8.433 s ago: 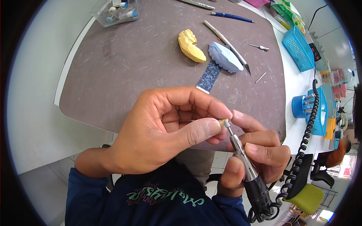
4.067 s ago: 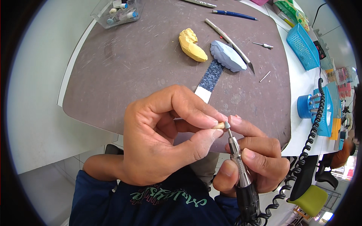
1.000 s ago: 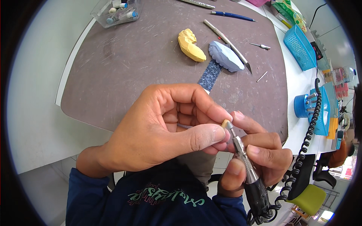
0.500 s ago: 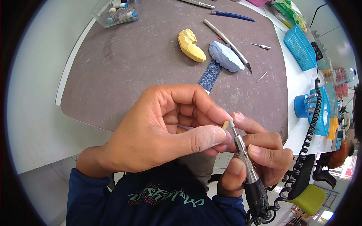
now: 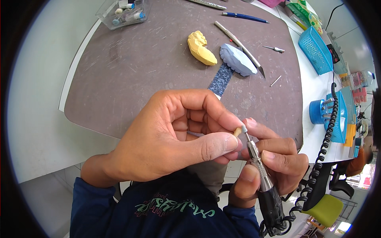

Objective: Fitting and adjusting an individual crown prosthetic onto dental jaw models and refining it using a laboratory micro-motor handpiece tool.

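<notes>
Between thumb and index finger, my left hand (image 5: 170, 137) pinches a small tan piece, perhaps a dental die (image 5: 237, 132); its lower part is hidden by the fingers. My right hand (image 5: 274, 162) is closed around a dental handpiece (image 5: 256, 158), silver at the front and black behind. A pale blue-grey grinding stone (image 5: 244, 129) at the handpiece's tip is touching or right beside the top of the tan piece. Beyond my hands, a yellow dental cast (image 5: 201, 49) lies to the left of a pale blue dental cast (image 5: 238, 60) on the brown mat (image 5: 119, 75).
A craft knife (image 5: 240, 43) lies by the blue cast, near a blue pen (image 5: 246, 17) and small metal bits (image 5: 274, 49). At the far left stands a clear box (image 5: 124, 14). Blue baskets (image 5: 316, 49) and a bur holder (image 5: 317, 111) line the right. The coiled cord (image 5: 327, 137) hangs beside my right hand.
The handpiece has tilted slightly, its stone moving a touch upward against the tan piece. My left hand keeps the same pinch, and the things on the mat stay put.
</notes>
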